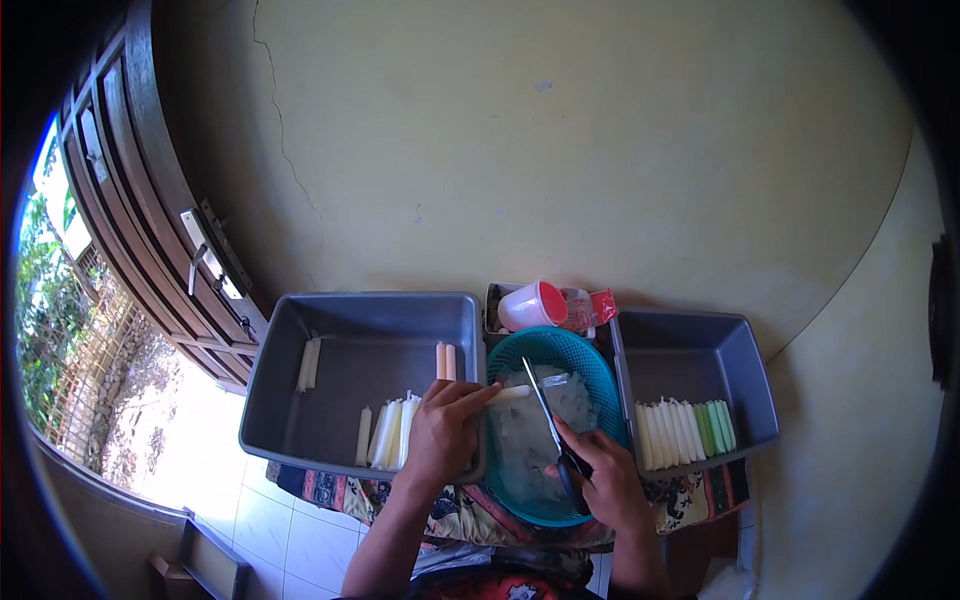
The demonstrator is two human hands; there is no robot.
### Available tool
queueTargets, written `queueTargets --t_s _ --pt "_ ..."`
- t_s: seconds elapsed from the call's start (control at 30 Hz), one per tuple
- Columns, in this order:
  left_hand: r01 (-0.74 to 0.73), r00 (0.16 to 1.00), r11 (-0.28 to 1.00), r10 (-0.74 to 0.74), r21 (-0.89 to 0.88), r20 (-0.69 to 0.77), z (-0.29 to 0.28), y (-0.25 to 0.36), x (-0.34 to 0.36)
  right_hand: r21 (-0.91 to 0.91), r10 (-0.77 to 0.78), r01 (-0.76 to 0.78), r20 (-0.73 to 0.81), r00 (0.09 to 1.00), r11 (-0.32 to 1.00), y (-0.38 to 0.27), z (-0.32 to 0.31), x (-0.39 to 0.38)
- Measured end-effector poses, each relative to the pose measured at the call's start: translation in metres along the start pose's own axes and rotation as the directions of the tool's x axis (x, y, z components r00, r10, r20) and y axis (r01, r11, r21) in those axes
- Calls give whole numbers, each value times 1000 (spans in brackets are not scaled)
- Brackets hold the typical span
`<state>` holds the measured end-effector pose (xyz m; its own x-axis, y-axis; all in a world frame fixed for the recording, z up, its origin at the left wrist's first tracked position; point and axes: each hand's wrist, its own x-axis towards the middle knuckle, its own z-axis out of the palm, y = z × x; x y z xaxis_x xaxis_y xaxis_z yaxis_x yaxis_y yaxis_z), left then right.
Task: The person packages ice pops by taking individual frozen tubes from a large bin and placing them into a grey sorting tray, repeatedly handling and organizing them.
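My left hand [446, 432] is closed on a slim white filled tube [513, 395], whose end points right over a teal basket [548, 342]. In my right hand [607, 478] is a pair of black-handled scissors [541, 392], its blades pointing up and away beside the tube's end. Whether the blades touch the tube I cannot tell. Beneath both hands, the basket holds a heap of clear plastic scraps [530, 455]. Left of it, a grey bin [375, 345] holds several pale tubes [393, 435] with tufted ends, plus two peach ones [446, 362] near my left hand.
A second grey bin [680, 365] at the right holds a row of white tubes [668, 435] and green tubes [716, 428]. Behind the basket, a pink-and-white cup [533, 305] lies tilted in a small box. Patterned cloth [450, 510] hangs below the bins. An open door [165, 200] stands left.
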<state>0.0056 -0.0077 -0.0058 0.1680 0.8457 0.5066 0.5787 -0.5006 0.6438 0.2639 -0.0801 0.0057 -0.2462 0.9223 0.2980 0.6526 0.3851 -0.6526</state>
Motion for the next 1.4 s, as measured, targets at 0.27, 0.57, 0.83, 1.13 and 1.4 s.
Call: queueTargets --t_s 0.27,0.57,0.83,1.13,1.4 --pt "-20 1000 1000 20 16 -20 1 1 0 6 -25 25 0 1000 1000 4 3 -1" --pt "-13 998 1000 15 28 -55 0 3 1 61 78 -78 -4 997 995 1 5 -3" --pt "21 997 999 -20 24 -76 1 3 0 -353 208 -204 -29 978 913 7 23 2" --pt "31 996 999 -30 13 -81 0 5 0 -422 314 -252 84 946 871 29 48 3" --pt "119 976 991 -129 -67 -174 -6 0 -1 -510 285 -186 123 951 840 11 41 12"
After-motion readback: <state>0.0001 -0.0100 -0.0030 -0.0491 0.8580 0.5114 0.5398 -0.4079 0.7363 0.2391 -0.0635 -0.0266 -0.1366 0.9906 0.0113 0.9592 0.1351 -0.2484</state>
